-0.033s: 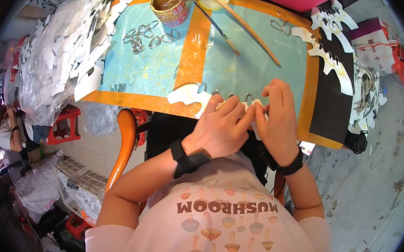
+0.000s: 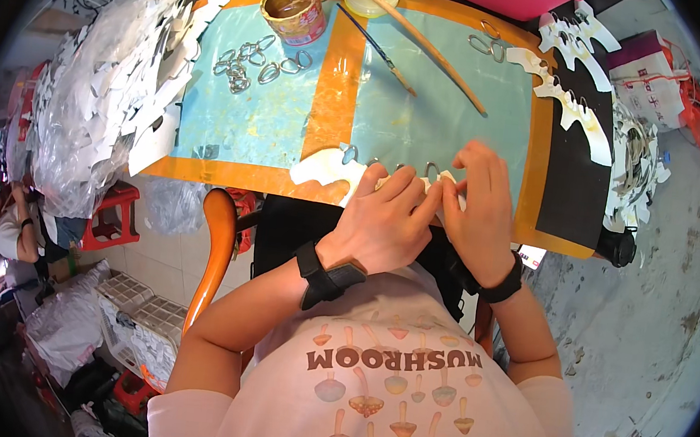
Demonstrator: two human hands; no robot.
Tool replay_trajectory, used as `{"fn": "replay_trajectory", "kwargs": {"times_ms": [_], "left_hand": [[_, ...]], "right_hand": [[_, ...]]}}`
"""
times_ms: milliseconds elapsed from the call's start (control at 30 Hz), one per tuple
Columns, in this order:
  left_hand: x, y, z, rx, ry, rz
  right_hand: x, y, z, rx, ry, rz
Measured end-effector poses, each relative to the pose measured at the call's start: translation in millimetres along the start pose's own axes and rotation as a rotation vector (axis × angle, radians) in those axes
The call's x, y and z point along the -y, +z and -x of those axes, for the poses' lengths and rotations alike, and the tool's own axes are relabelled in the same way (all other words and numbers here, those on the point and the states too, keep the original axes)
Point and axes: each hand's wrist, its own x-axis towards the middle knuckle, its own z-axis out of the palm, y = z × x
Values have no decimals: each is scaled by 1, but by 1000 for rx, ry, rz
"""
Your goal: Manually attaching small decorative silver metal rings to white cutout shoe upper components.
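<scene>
A curved white cut-out strip (image 2: 325, 167) with notched edges lies along the near edge of the table. Silver metal rings (image 2: 350, 153) stand up along its far side. My left hand (image 2: 387, 226) bends over the strip, its fingers curled down and pressing on it. Beside it, my right hand (image 2: 480, 213) pinches the strip's right part between thumb and fingers, with the upper fingers raised. The two hands' fingertips almost meet, and they hide the middle of the strip. Similar white strips with rings (image 2: 575, 122) lie at the table's right side.
Loose metal rings (image 2: 243, 63) lie at left on the blue-green mat (image 2: 424, 133). A jar of brown paste (image 2: 294, 24), a thin brush (image 2: 379, 53) and a wooden stick (image 2: 439, 56) are at the back. Bagged white strips (image 2: 94, 96) pile up left. Another person (image 2: 12, 222) is far left.
The raised fingers of my right hand have shifted slightly and are a little blurred. My left hand and the strip look the same.
</scene>
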Motion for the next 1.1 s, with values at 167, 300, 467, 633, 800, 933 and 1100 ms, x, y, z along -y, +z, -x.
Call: {"fn": "replay_trajectory", "kwargs": {"times_ms": [167, 300, 467, 633, 800, 933, 1100], "left_hand": [[-2, 2, 0, -25, 1, -44], [-4, 2, 1, -32, 0, -74], [-4, 3, 1, -4, -18, -56], [-5, 1, 0, 11, -38, -34], [2, -2, 0, -57, -79, 90], [7, -10, -8, -46, -109, 184], [9, -6, -11, -65, -66, 109]], "right_hand": [[-8, -1, 15, -230, 109, -265], [-16, -14, 12, -149, -164, -152], [-20, -22, 7, 97, -295, -99], [-26, -16, 2, 118, -284, -166], [-22, -22, -1, 158, -232, -130], [-30, -30, -17, 308, -405, -73], [-32, -26, -19, 274, -467, -40]]}}
